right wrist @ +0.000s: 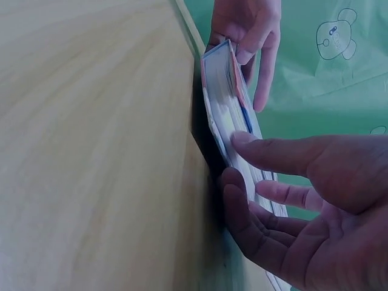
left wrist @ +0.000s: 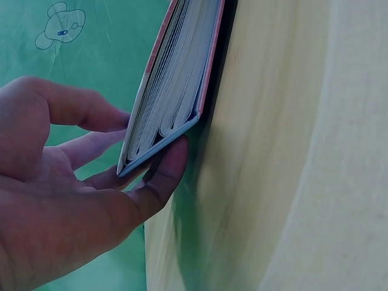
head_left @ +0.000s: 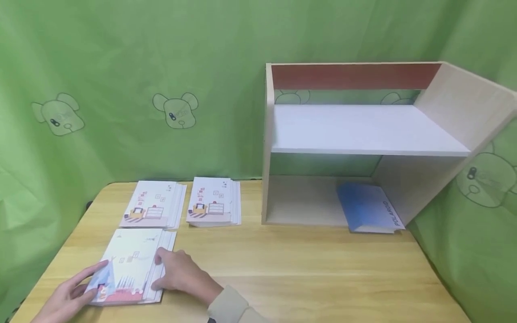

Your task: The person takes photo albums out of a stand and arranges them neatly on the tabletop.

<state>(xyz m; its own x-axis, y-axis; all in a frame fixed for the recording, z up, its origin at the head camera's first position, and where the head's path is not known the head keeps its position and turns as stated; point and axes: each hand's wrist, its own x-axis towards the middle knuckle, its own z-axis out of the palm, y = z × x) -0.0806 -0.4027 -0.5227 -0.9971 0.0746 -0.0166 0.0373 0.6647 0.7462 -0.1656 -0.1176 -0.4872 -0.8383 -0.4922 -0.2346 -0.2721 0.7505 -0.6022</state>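
A pale photo album (head_left: 131,264) with a tent and small drawings on its cover is at the front left of the table. My left hand (head_left: 68,291) pinches its spine side near the lower corner, as the left wrist view shows with the hand (left wrist: 73,176) at the edge of the album (left wrist: 173,91). On the opposite side my right hand (head_left: 181,271) grips the page edge. In the right wrist view, that hand (right wrist: 321,206) has its thumb against the pages and its fingers curled at the lower cover of the album (right wrist: 221,103). A dark shadow runs under the album.
Two more albums, the left one (head_left: 149,204) and the right one (head_left: 210,199), lie behind. A wooden two-level shelf (head_left: 363,130) stands at the back right. A blue album (head_left: 365,206) marked POLAROID lies on its bottom board. Green curtain (head_left: 226,54) surrounds the wooden table (head_left: 291,269).
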